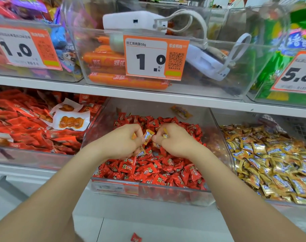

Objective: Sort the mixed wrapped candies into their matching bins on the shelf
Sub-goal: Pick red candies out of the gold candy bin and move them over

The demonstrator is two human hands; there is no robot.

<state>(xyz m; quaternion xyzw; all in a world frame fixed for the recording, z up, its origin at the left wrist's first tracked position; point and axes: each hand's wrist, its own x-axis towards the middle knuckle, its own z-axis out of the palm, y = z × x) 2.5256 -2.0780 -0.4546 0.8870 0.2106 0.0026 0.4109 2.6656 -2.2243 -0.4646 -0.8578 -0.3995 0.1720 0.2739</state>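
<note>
Two candies [148, 135] pinched, left hand [122, 142], right hand [175, 142], tag [145, 56] "双汇鸡肉肠58g"

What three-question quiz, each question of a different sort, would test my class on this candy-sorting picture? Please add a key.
1. True or false: the left hand and the right hand are both over the bin of red candies.
2. The left hand pinches a candy wrapped in: A red, B gold, C green.
3. On which side of that bin does the heap of gold candies lie?

Key: 1 true; 2 B; 3 the right side.
</note>
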